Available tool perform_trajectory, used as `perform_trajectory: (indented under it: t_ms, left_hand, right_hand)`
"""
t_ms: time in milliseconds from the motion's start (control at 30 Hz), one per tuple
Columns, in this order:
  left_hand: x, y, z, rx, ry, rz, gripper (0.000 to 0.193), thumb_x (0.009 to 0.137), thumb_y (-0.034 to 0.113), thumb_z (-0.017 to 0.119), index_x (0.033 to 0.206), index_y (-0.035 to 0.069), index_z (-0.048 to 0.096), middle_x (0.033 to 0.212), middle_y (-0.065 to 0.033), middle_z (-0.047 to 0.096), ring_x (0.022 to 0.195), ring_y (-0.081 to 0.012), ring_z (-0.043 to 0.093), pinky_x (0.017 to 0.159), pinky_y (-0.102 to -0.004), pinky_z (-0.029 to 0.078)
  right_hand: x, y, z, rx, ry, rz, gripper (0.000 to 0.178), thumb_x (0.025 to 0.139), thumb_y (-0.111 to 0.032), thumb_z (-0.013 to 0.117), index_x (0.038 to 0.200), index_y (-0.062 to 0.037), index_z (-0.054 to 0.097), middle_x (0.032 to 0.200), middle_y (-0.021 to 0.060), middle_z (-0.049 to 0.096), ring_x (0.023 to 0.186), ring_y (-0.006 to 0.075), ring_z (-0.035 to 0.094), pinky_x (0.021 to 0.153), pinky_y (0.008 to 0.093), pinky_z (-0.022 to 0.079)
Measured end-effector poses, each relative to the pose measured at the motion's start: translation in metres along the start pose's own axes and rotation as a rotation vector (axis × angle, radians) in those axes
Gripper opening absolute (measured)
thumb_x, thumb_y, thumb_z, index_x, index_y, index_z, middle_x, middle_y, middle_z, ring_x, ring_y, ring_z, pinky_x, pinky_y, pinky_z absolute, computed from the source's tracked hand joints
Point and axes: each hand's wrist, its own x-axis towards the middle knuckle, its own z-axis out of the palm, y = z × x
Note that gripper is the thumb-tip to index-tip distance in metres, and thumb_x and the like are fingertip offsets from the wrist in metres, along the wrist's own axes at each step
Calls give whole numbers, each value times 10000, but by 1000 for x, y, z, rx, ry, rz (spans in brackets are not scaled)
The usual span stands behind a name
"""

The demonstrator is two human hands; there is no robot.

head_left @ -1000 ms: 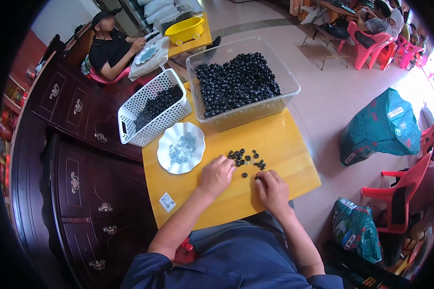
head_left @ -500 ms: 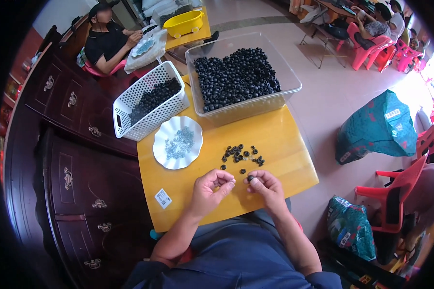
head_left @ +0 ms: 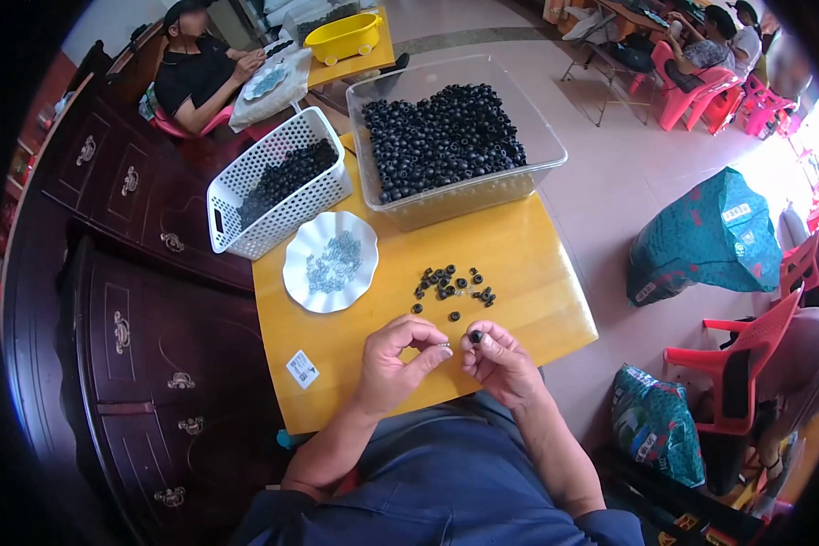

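Note:
Between the thumb and fingers of my right hand point(head_left: 505, 362) is a small round black part point(head_left: 476, 337) with a hole in it. My left hand point(head_left: 396, 362) is pinched close beside it, with a tiny pale piece at the fingertips, too small to name. Just beyond my hands, several black ring-shaped parts point(head_left: 445, 291) lie loose on the yellow table point(head_left: 537, 282), a few clear bits among them. A white scalloped plate point(head_left: 296, 287) to the left holds small clear pieces point(head_left: 335, 264).
At the table's far side stand a clear plastic bin point(head_left: 546, 159) heaped with black parts and a white perforated basket point(head_left: 237, 241) holding more. A label point(head_left: 302, 369) lies at left. Dark cabinets point(head_left: 155, 346) flank me; a teal bag point(head_left: 705, 237) and red chair point(head_left: 742, 364) stand right.
My left fingertips have shifted slightly right, and the black part in my right hand has turned so its hole shows more. The whole view has shifted a little.

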Motion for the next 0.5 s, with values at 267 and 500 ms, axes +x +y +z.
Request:
perform_trajectory:
  t_ms: [267, 500]
  left_hand:
    - [2, -1, 10, 112, -17, 137, 170, 794, -64, 815, 917, 21, 734, 955, -83, 697, 856, -169, 664, 777, -284, 536]
    - [-2, -9, 10, 231, -22, 187, 176, 789, -56, 822, 928, 22, 747, 952, -81, 699, 846, -180, 675, 773, -294, 546]
  right_hand:
    - [-2, 7, 5, 13, -20, 113, 251, 997, -241, 714, 1178, -74, 660, 992, 16, 688, 870, 109, 658, 790, 261, 533]
    - [-1, 12, 4, 31, -49, 134, 272, 998, -236, 712, 1199, -61, 660, 997, 14, 692, 879, 107, 662, 810, 254, 537]
